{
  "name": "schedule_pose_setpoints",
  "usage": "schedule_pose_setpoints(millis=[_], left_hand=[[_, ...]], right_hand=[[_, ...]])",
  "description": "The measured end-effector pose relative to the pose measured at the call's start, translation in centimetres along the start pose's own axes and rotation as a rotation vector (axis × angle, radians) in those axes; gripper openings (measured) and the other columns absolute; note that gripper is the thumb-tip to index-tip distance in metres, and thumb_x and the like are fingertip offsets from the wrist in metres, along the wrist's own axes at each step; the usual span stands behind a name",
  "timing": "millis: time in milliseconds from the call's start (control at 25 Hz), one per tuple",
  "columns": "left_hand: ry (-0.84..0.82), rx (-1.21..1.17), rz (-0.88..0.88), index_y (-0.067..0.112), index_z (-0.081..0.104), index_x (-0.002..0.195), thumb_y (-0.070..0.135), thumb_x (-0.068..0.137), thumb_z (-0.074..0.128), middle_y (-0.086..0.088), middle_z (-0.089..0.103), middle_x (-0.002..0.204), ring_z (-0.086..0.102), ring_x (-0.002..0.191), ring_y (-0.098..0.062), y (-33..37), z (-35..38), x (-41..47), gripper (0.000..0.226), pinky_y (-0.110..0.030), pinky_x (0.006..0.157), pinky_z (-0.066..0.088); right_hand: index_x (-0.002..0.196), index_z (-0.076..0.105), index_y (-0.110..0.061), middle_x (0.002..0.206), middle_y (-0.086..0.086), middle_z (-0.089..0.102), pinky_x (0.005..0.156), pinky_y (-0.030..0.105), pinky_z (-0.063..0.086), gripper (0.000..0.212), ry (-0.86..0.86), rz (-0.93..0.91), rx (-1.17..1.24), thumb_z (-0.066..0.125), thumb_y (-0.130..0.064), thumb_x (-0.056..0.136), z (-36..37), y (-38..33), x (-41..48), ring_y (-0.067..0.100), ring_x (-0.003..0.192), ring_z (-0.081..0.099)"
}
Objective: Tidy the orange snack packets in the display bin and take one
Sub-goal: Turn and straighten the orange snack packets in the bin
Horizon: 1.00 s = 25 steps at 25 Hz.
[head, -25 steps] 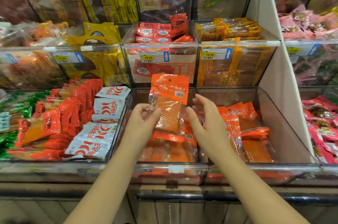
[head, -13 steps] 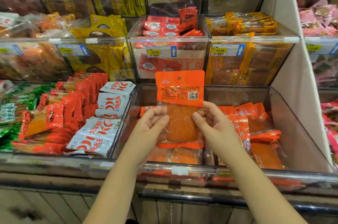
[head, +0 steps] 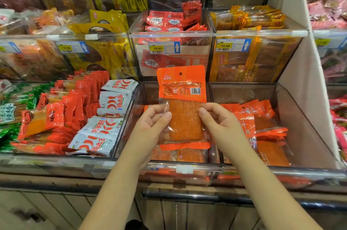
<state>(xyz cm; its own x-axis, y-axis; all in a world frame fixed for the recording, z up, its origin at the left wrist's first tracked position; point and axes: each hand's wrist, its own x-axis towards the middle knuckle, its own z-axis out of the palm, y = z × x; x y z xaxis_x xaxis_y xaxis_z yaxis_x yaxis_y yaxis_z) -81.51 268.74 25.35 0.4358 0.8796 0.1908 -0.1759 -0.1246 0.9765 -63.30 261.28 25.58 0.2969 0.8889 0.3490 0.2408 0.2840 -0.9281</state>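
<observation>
Orange snack packet (head: 183, 105) stands upright between the two grips, lifted above the clear display bin (head: 185, 167). Its orange header with a hang hole and barcode is on top, and the clear window below shows a flat orange slab. The left grip (head: 152, 122) pinches the packet's left edge, thumb on the front and fingers curled behind. The right grip (head: 221, 124) pinches the right edge in the same way.

Directly beneath both grips, the bin holds more orange packets (head: 180, 155) lying flat near its front wall. Just right of the right grip, a neighbouring clear bin (head: 300, 126) holds a loose pile of similar orange packets (head: 262, 126). Left of the left grip, another bin carries white chilli-print packets (head: 110, 102) beside rows of red packets (head: 75, 102).

Above the grips, on the next tier, a clear bin with a 10.90 price label (head: 163, 47) holds small red sachets (head: 169, 21). The bin to its right is filled with yellow-edged packets (head: 249, 17).
</observation>
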Motion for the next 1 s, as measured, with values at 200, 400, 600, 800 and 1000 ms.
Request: schedule_pose_setpoints(millis=[200,400,600,800,1000], left_hand=[[-0.014,-0.014,-0.011,0.024,0.063,0.112,0.023,0.1,0.058,0.004,0.075,0.099,0.07,0.083,-0.008,0.2,0.1,-0.2,0.013,-0.022,0.065,0.058],[0.012,-0.02,-0.047,0.022,0.064,0.119,0.025,0.102,0.057,-0.008,0.074,0.116,0.071,0.106,-0.028,0.3,0.1,-0.1,0.019,-0.051,0.093,0.057],[-0.004,-0.026,-0.029,0.017,0.062,0.122,0.023,0.103,0.054,-0.004,0.076,0.111,0.071,0.096,-0.017,0.3,0.2,-0.1,0.021,-0.037,0.083,0.059],[0.064,0.019,0.032,0.023,0.061,0.118,0.023,0.1,0.061,0.005,0.076,0.106,0.07,0.092,-0.01,-0.4,0.2,0.0,0.017,-0.031,0.075,0.057],[0.24,0.667,0.427,0.032,0.057,0.128,0.031,0.09,0.074,0.017,0.058,0.124,0.057,0.117,-0.002,-1.6,0.9,-0.2,0.041,-0.025,0.095,0.05]], right_hand=[[0.106,0.069,-0.025,0.077,-0.021,0.069,0.06,0.014,0.049,0.014,-0.002,-0.022,-0.02,0.055,-0.024,0.104,-0.1,0.3,0.1,-0.004,0.068,0.063],[0.11,0.07,-0.029,0.092,-0.02,0.073,0.072,0.015,0.053,0.017,0.024,-0.034,-0.026,0.056,-0.024,0.103,-0.1,0.3,0.2,-0.003,0.086,0.067],[0.109,0.068,-0.028,0.078,-0.024,0.068,0.064,0.013,0.05,0.015,-0.016,-0.021,-0.025,0.054,-0.028,0.104,-0.1,0.0,0.0,-0.006,0.073,0.064],[0.108,0.067,-0.028,0.083,-0.021,0.071,0.063,0.014,0.051,0.011,-0.038,-0.029,0.009,0.058,-0.028,0.102,0.1,-0.3,0.0,-0.006,0.071,0.065],[0.111,0.068,-0.029,0.101,-0.006,0.077,0.073,0.025,0.06,0.013,0.061,-0.056,0.011,0.064,-0.029,0.099,0.2,0.3,0.1,0.008,0.099,0.072]])
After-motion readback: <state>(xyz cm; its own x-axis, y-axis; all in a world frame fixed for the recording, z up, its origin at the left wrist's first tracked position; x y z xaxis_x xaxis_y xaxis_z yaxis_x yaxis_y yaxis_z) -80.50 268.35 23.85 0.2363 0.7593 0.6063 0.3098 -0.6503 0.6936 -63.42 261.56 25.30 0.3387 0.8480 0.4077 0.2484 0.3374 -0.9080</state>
